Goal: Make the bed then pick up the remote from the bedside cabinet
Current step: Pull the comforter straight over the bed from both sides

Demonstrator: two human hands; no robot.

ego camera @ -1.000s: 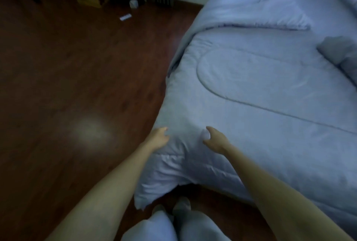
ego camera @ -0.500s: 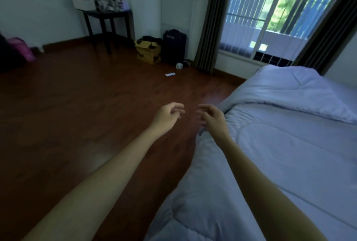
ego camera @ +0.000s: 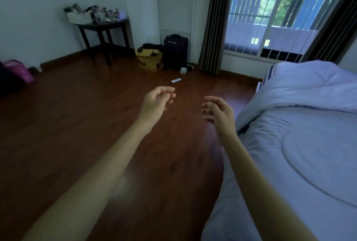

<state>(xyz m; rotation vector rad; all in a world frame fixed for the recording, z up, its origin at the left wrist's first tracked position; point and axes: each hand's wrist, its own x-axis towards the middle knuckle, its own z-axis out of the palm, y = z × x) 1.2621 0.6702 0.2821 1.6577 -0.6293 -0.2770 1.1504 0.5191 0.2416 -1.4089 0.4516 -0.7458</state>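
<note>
Two bare forearms reach forward from the bottom edge, over a dark wood floor (ego camera: 77, 125). On the right lies the bed (ego camera: 231, 211), its near corner beside the right forearm. A pale duvet (ego camera: 299, 154) is spread flat across it, with a curved stitch line on top. At the far end a thick fold of the duvet (ego camera: 309, 86) lies doubled back over itself.

The left hand (ego camera: 155, 103) hangs in the air over the floor, fingers loosely curled, thumb near the fingertips, holding nothing. The right hand (ego camera: 220, 111) is level with it, just off the bed's edge, fingers relaxed and slightly spread, also holding nothing. The two hands are apart and touch neither the duvet nor each other.

Beyond the hands a small white strip (ego camera: 176, 80) lies on the floor. Past it stand a small white box (ego camera: 183, 70), a dark suitcase (ego camera: 175, 51) and a yellow bag (ego camera: 149, 59) against the wall. Left of these is a dark table (ego camera: 104, 26) crowded with clutter. A pink bag (ego camera: 18, 70) sits at the far left. A dark curtain (ego camera: 214, 28) hangs beside a bright window (ego camera: 280, 9) behind the bed
</note>
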